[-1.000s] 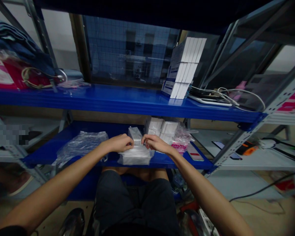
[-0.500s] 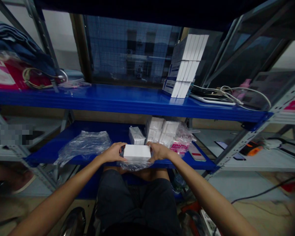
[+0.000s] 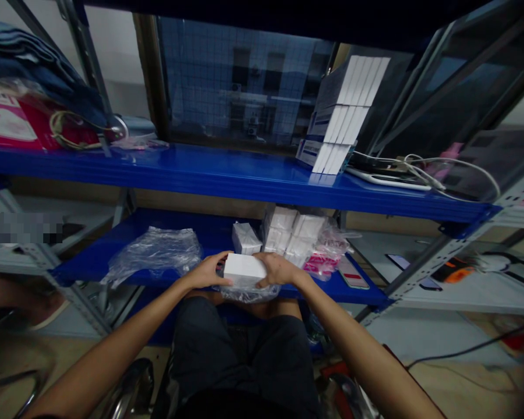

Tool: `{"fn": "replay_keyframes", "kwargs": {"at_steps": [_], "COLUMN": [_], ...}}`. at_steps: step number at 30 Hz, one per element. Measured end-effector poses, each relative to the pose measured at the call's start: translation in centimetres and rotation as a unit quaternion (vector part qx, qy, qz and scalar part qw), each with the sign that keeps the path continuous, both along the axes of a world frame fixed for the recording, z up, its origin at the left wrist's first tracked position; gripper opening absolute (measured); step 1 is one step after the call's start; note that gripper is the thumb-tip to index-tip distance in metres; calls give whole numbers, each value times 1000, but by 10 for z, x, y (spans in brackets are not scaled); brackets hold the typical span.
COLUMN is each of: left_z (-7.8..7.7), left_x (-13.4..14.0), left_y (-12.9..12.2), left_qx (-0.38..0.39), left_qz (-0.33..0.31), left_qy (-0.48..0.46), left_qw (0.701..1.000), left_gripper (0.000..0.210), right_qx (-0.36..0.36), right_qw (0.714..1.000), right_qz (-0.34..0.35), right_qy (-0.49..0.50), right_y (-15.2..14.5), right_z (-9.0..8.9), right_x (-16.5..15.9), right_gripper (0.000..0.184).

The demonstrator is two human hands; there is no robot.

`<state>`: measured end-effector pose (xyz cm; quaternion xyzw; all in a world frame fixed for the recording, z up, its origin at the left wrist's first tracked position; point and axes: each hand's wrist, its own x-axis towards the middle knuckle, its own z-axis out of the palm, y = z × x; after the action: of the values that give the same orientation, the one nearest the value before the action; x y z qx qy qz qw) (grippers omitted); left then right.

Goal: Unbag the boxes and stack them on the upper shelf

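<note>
A white stack of small boxes [image 3: 245, 268] sits between my two hands at the front edge of the lower blue shelf. My left hand [image 3: 209, 271] grips its left end, thumb at the near side. At the right end, my right hand [image 3: 277, 269] is wrapped over the corner. Crumpled clear plastic [image 3: 248, 294] shows below and around the stack. Just behind stands a wrapped white bundle [image 3: 245, 238]. Several more plastic-wrapped white bundles [image 3: 288, 230] are piled to its right. Loose clear plastic bags [image 3: 157, 253] lie on the left of the shelf.
A phone [image 3: 353, 273] and pink packaging [image 3: 321, 262] lie right of the bundles. On the upper blue shelf [image 3: 209, 169] stand tall stacked boxes [image 3: 344, 110], beside a white-edged device [image 3: 388, 177] with cables. A metal upright [image 3: 441, 250] borders the right side.
My right hand has shifted inward over the stack's right end, covering more of it. The whole view has turned slightly, so the shelves appear a little further right.
</note>
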<state>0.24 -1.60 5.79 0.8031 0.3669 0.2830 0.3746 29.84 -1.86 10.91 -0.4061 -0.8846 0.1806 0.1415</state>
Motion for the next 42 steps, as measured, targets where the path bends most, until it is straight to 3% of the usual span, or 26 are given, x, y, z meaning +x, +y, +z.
{"fn": "replay_keyframes", "kwargs": {"at_steps": [3, 6, 10, 14, 16, 18, 20, 23, 26, 28, 31, 34, 38, 42], "left_z": [-6, -7, -2, 15, 34, 63, 104, 177, 244, 274, 294, 296, 304, 317], "left_x": [-4, -9, -8, 8, 21, 35, 49, 71, 94, 107, 125, 138, 150, 164], "left_y": [3, 12, 21, 4, -13, -32, -50, -66, -65, -54, -27, 4, 35, 52], "left_qx": [29, 73, 126, 241, 301, 358, 414, 480, 499, 484, 417, 337, 305, 279], "left_qz": [-2, 15, 16, 48, 44, 39, 34, 42, 93, 127, 154, 118, 127, 163], "left_qy": [49, 95, 125, 128, 112, 83, 37, -53, -123, -143, -108, 2, 104, 174], "left_qw": [998, 993, 984, 961, 946, 929, 909, 875, 853, 854, 889, 934, 938, 930], "left_gripper": [109, 95, 77, 58, 40, 32, 32, 42, 61, 69, 77, 86, 84, 92], "right_qx": [45, 116, 198, 267, 282, 286, 284, 296, 342, 378, 399, 361, 371, 426], "right_qw": [999, 988, 957, 932, 925, 914, 893, 842, 806, 800, 809, 824, 833, 849], "right_qz": [-16, -20, -15, -24, -34, -54, -74, -100, -145, -212, -354, -427, -410, -310], "right_qy": [12, 103, 211, 244, 253, 282, 342, 440, 462, 415, 248, 89, 2, -34], "right_y": [1, -4, -24, -56, -72, -87, -99, -109, -105, -93, -64, -28, 4, 17], "right_z": [-1, 5, 35, 72, 87, 103, 121, 162, 215, 251, 289, 299, 288, 278], "right_x": [-5, 5, 16, 21, 23, 23, 22, 16, 13, 11, 5, -6, -15, -1], "right_gripper": [86, 86, 80, 73, 73, 77, 83, 92, 82, 70, 62, 55, 46, 41]}}
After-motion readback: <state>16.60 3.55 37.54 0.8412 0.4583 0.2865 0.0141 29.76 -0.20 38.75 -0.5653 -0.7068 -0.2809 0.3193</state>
